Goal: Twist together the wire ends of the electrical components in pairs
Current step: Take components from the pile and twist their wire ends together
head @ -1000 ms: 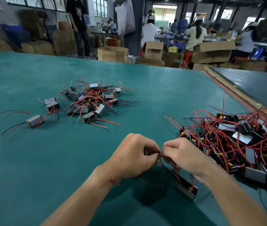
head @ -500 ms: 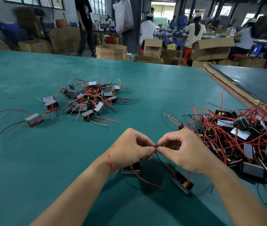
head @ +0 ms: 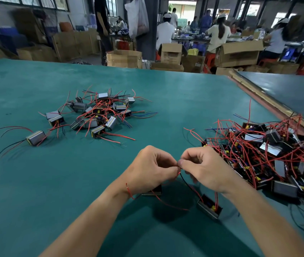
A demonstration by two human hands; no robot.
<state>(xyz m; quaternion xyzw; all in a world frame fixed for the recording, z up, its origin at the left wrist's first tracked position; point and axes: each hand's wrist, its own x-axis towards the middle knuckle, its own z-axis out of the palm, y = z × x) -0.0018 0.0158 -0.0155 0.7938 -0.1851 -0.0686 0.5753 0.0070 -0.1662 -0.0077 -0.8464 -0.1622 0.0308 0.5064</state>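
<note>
A: What lies nearest?

B: Two components on the green table (head: pixel 36 182). One (head: pixel 209 208) sits near right, below the right wrist, with yellow parts showing inside. The other (head: pixel 152 191) is half hidden under the left hand.

A: And their wires?

B: A black wire (head: pixel 186 182) climbs from the right component to the fingertips. A red wire (head: pixel 169 204) trails loose on the table between the two components.

A: The hands?

B: The left hand (head: pixel 153 169) and right hand (head: pixel 205 171) meet just above the table, thumb and forefinger of each tip to tip. Both pinch the wire ends (head: pixel 178 166) at the one spot where the hands touch, with the other fingers curled. The fingertips cover most of the ends, so I cannot tell whether they are twisted.

A: Farther out?

B: A dense right pile (head: pixel 269 154) of components and tangled red wires sits just beside the right hand. A looser left pile (head: pixel 95 115) lies farther off to the left, well apart from the hands. A lone component (head: pixel 35 138) sits at its near left.

A: Beyond that?

B: A second table (head: pixel 286 89) is at the far right. Cardboard boxes (head: pixel 124 58) stand past the far edge, with people at benches behind them.
</note>
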